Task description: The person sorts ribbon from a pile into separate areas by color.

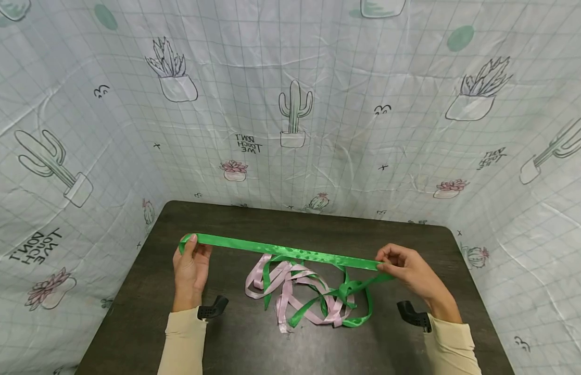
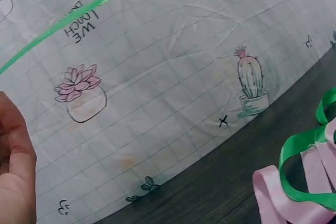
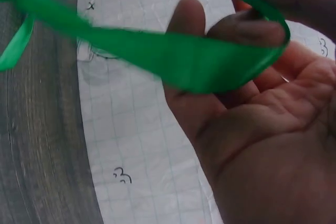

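Nearest, two pale sleeves [image 1: 182, 341] reach in over the dark wood-grain tabletop [image 1: 234, 349], each wrist bearing a black camera mount [image 1: 213, 308]. Between the forearms lies a loose tangle of pink satin ribbon [image 1: 282, 307] and green loops, with a knot-like green gather [image 1: 348, 288] on its right side. That gather sits just beside the right hand [image 1: 409, 266] and well apart from the left hand [image 1: 191, 271], so the right is clearly the nearer one; from it, the gather lies leftward and a little toward the person.

Beyond most of the tangle, a green satin ribbon [image 1: 281, 251] stretches between both hands, its long axis running left to right and dipping slightly toward the right. The left hand pinches its left end under the thumb, where a short fold hangs. The right hand grips the other end between thumb and fingers; the right wrist view, blurred, shows ribbon bending round the fingers. From this grip a green length slopes back to the gather, so the raised span appears joined to the tangle at the right.

Farthest off, a cactus-print backdrop [image 1: 346, 130] rises behind the tabletop.
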Available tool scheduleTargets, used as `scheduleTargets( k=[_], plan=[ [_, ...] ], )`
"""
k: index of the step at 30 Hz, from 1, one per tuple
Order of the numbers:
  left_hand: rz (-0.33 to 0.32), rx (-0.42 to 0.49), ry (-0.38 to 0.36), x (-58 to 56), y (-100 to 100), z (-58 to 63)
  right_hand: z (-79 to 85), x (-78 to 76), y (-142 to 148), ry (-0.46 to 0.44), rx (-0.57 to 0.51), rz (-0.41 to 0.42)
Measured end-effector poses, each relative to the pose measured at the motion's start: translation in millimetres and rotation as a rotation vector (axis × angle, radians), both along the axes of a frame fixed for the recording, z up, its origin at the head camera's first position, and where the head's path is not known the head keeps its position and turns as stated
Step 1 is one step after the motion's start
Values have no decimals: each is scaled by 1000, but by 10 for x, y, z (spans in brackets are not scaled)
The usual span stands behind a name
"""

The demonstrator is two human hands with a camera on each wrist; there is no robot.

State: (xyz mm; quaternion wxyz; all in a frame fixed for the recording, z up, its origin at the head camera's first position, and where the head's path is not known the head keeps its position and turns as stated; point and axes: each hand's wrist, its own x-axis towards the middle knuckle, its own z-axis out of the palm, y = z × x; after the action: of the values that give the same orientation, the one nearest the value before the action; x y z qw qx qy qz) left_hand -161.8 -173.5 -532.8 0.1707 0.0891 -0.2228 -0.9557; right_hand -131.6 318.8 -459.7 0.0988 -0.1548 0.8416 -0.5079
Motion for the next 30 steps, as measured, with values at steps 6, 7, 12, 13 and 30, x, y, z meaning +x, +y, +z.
scheduleTargets(
  k=[6, 7, 12, 13, 30],
  plan=[
    [70, 100, -25, -21, -127, 48, 31, -10, 97, -25, 12, 8],
    [80, 113, -23, -22, -155, 54, 30, -8, 117, -29, 13, 3],
    [126, 178, -27, -41, -301, 90, -8, 0, 233, -20, 31, -55],
    [129, 189, -26, -46, -329, 97, -21, 2, 256, -14, 36, -70],
    [206, 278, 9, -73, -690, 166, -171, 20, 648, -76, -265, -116]
  ],
)
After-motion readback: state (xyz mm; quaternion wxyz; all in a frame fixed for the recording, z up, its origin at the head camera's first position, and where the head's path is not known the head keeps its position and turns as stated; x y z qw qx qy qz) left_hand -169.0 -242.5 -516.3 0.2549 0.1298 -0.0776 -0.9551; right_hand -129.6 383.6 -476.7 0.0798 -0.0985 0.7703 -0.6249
